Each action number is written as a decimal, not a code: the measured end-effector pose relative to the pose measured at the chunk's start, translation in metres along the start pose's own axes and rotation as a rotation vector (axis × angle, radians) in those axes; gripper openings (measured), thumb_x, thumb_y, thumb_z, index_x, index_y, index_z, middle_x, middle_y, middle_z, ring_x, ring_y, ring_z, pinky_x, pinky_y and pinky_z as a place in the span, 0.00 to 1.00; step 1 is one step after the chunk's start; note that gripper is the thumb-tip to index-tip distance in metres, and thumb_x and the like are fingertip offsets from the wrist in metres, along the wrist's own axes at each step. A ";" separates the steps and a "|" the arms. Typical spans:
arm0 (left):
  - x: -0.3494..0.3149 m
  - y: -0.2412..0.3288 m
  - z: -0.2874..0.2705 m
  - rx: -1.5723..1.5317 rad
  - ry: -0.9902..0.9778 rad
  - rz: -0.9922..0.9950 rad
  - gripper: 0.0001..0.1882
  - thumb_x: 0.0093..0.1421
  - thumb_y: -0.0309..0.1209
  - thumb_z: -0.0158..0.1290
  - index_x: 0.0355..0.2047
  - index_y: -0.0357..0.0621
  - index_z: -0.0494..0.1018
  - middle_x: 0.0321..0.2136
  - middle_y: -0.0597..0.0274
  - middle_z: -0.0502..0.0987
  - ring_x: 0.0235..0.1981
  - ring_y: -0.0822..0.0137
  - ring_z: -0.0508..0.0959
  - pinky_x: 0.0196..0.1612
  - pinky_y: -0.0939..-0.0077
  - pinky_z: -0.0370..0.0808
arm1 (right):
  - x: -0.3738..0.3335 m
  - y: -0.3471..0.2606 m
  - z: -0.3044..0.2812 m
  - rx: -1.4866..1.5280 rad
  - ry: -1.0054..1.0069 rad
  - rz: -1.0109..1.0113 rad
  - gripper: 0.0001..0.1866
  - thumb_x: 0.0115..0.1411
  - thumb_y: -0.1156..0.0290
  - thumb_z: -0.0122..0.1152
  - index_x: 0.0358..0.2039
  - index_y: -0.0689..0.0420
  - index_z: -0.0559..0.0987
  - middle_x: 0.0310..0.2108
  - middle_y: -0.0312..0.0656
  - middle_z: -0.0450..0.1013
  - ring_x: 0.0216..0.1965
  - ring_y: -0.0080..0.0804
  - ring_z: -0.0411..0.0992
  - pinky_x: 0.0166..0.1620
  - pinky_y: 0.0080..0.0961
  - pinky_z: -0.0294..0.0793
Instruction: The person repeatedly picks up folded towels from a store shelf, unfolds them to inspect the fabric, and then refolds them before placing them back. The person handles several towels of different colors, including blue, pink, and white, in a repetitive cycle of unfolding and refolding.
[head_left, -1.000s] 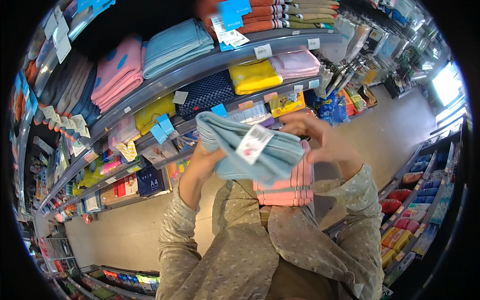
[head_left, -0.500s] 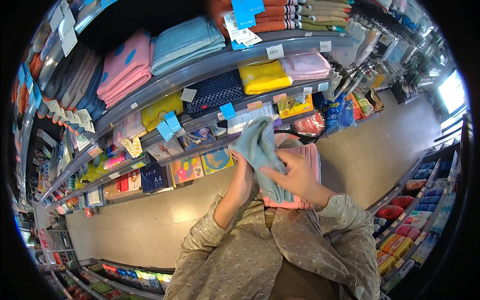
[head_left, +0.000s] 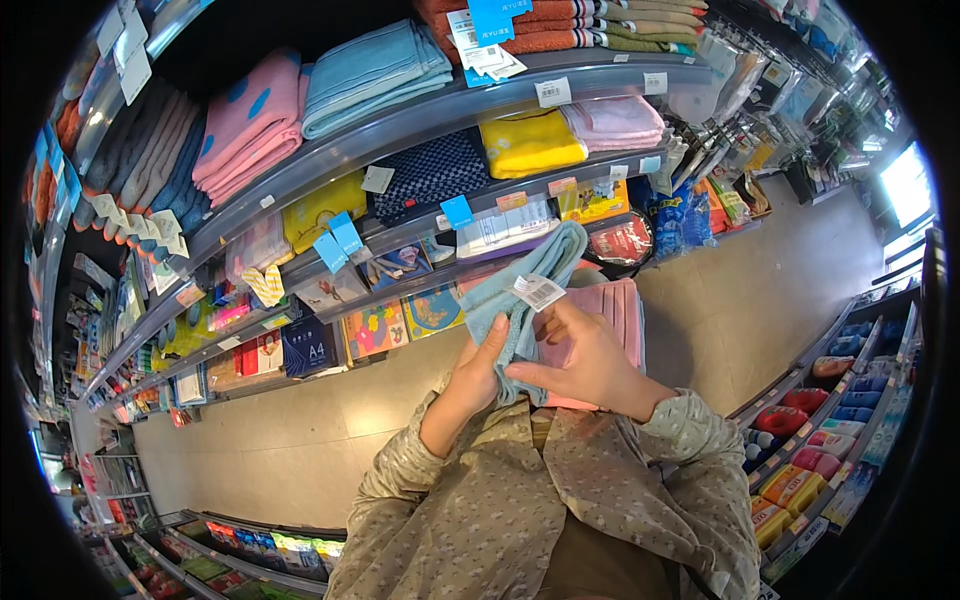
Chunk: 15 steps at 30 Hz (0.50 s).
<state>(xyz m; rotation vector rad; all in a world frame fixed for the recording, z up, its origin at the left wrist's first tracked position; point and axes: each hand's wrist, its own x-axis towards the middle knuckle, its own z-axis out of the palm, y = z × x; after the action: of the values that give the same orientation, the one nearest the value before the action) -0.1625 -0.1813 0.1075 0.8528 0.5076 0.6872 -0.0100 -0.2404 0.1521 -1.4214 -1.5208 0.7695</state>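
Observation:
A light blue towel (head_left: 520, 290) with a white paper tag (head_left: 538, 291) hangs folded between both my hands at chest height. My left hand (head_left: 478, 368) presses the towel's left side with its fingers upright. My right hand (head_left: 580, 360) grips the towel from the right, thumb near the tag. Behind the blue towel, a pink striped towel (head_left: 612, 312) rests against my right hand and forearm.
Store shelves (head_left: 420, 120) ahead carry folded towels in pink, blue, yellow and dark check, with price tags along the edges. Lower shelves hold notebooks and packaged goods. Another shelf row (head_left: 830, 440) with bottles runs at my right. A beige tiled aisle floor (head_left: 760, 290) lies between.
The blue towel went from spread wide between my hands to gathered into a narrow upright fold. My hands came closer together and lower.

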 end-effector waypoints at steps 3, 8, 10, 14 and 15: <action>-0.002 -0.001 -0.003 -0.057 0.008 -0.014 0.28 0.67 0.46 0.39 0.58 0.37 0.58 0.53 0.57 0.66 0.52 0.65 0.69 0.54 0.69 0.67 | 0.001 0.006 0.006 0.085 0.033 0.028 0.21 0.51 0.66 0.66 0.41 0.64 0.73 0.26 0.41 0.75 0.27 0.28 0.75 0.32 0.24 0.75; -0.001 0.043 -0.011 -0.136 0.232 0.132 0.26 0.66 0.45 0.42 0.56 0.39 0.61 0.50 0.55 0.69 0.50 0.63 0.71 0.53 0.67 0.69 | 0.004 0.023 -0.024 0.294 0.053 0.189 0.19 0.56 0.77 0.59 0.48 0.62 0.71 0.38 0.35 0.73 0.36 0.19 0.71 0.39 0.18 0.71; -0.001 0.060 -0.043 0.159 0.417 0.329 0.22 0.66 0.42 0.43 0.54 0.39 0.63 0.49 0.55 0.71 0.47 0.64 0.74 0.50 0.69 0.71 | 0.004 0.008 -0.054 0.267 0.153 0.224 0.19 0.57 0.81 0.56 0.50 0.61 0.69 0.41 0.34 0.71 0.41 0.19 0.69 0.43 0.18 0.70; -0.001 0.095 -0.054 0.090 0.383 0.604 0.15 0.67 0.37 0.44 0.45 0.37 0.69 0.42 0.59 0.75 0.41 0.71 0.75 0.45 0.75 0.72 | 0.009 0.007 -0.092 0.230 0.273 0.000 0.22 0.54 0.83 0.54 0.50 0.60 0.68 0.40 0.37 0.71 0.41 0.19 0.69 0.44 0.18 0.69; -0.003 0.095 -0.051 0.126 0.379 0.607 0.15 0.67 0.37 0.45 0.45 0.38 0.70 0.42 0.59 0.75 0.41 0.71 0.75 0.45 0.75 0.72 | 0.009 0.005 -0.095 0.187 0.269 -0.015 0.23 0.54 0.84 0.54 0.51 0.59 0.67 0.42 0.38 0.70 0.43 0.21 0.69 0.45 0.19 0.68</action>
<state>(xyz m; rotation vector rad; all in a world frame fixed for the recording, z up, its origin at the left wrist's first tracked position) -0.2302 -0.1129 0.1564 1.0096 0.6399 1.4029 0.0786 -0.2433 0.1885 -1.3141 -1.2194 0.6636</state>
